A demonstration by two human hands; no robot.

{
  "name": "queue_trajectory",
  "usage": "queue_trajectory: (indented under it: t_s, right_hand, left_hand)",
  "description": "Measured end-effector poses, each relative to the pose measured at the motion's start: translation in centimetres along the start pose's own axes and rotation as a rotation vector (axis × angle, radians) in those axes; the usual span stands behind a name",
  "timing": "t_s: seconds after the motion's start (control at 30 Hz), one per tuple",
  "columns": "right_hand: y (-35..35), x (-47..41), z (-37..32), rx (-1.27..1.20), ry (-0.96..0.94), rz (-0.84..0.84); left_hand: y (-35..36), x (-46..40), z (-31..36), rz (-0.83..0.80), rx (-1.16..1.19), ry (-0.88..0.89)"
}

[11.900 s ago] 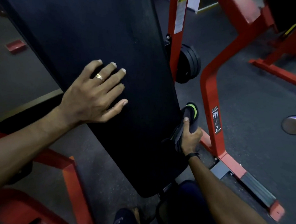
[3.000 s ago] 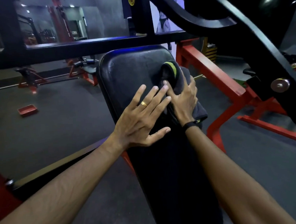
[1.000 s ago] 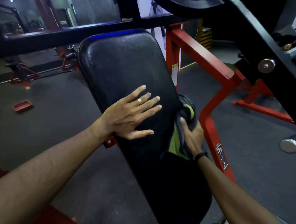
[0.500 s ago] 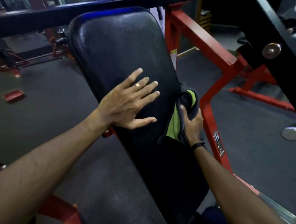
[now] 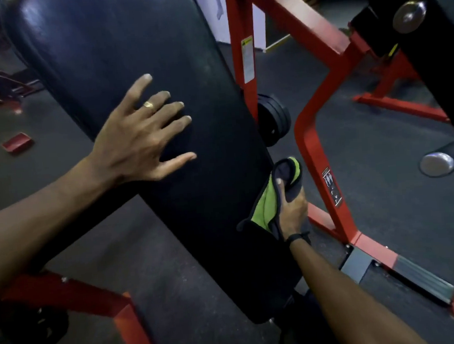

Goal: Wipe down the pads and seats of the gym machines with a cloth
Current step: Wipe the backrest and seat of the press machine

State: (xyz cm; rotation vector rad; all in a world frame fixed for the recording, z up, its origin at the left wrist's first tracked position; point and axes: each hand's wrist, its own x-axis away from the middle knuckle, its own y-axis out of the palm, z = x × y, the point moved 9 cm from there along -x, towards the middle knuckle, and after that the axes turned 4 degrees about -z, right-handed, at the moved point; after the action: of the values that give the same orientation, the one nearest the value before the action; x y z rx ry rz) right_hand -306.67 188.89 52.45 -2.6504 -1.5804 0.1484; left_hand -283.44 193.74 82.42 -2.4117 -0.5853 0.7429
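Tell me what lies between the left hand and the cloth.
Only bare black pad lies between the left hand and the cloth, seen in the head view.

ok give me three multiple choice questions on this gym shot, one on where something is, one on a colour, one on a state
1. Where is the cloth?
A. at the back pad's right edge
B. on the floor
C. over the red frame

2. What colour is the cloth's inner face?
A. white
B. lime green
C. red

3. How is the left hand?
A. gripping a handle
B. clenched in a fist
C. flat, fingers spread, on the back pad

Answers: 1 A, the right hand grips it against that edge; 2 B, green shows inside the dark fold; 3 C, straight fingers rest on the pad.
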Motion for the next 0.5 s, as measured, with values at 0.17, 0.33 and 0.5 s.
queue_trajectory:
  t_s: [0.17,0.33,0.5]
  right_hand:
    - [-0.7,-0.4,2.2,0.048,0.022,-0.027]
    - [-1.6,0.1,2.7,0.095,-0.054,-0.004]
    - [-1.9,0.4,3.4,0.109,-0.092,0.037]
  left_hand:
    - [2.1,-1.6,6.3,-0.207,0.038,0.058]
    - [5.8,-5.7,12.4,-0.431,0.092,0.159]
    - [9.2,-8.7,16.1,-0.578,0.048,0.304]
